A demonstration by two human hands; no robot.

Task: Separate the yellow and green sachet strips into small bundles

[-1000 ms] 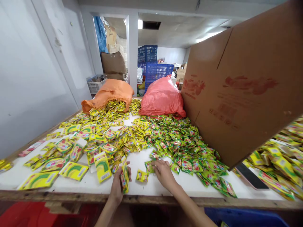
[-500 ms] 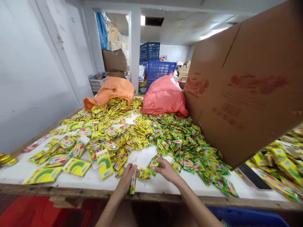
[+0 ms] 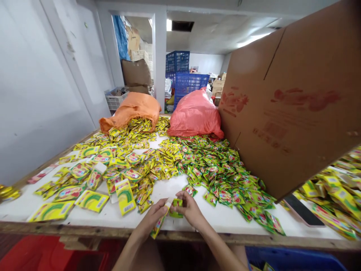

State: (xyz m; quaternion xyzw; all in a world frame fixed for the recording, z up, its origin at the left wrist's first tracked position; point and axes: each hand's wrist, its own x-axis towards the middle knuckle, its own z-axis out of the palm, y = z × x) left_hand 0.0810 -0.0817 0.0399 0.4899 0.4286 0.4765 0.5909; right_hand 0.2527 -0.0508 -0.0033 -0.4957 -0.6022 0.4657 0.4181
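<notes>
My left hand (image 3: 153,216) is closed round a slim yellow printed carton (image 3: 158,227), held tilted with its white end flap pointing up. Close beside it, my right hand (image 3: 192,211) pinches green and yellow sachets (image 3: 176,208) at the carton's upper end; how many it holds I cannot tell. Just beyond my right hand lies a loose green sachet (image 3: 190,190). A heap of green sachets (image 3: 217,169) spreads to the right, and a heap of yellow sachets (image 3: 160,162) lies ahead. Flat yellow cartons (image 3: 93,199) are scattered to the left.
An orange sack (image 3: 135,107) and a red sack (image 3: 196,114) stand at the back of the white table (image 3: 113,220). On the right leans a large cardboard box (image 3: 282,105), beside a dark phone (image 3: 304,212). A blue bin (image 3: 290,259) sits below the front edge.
My right hand has moved left with green sachets, right up to the carton. The carton in my left hand now tilts, its white flap showing. One green sachet stays on the table.
</notes>
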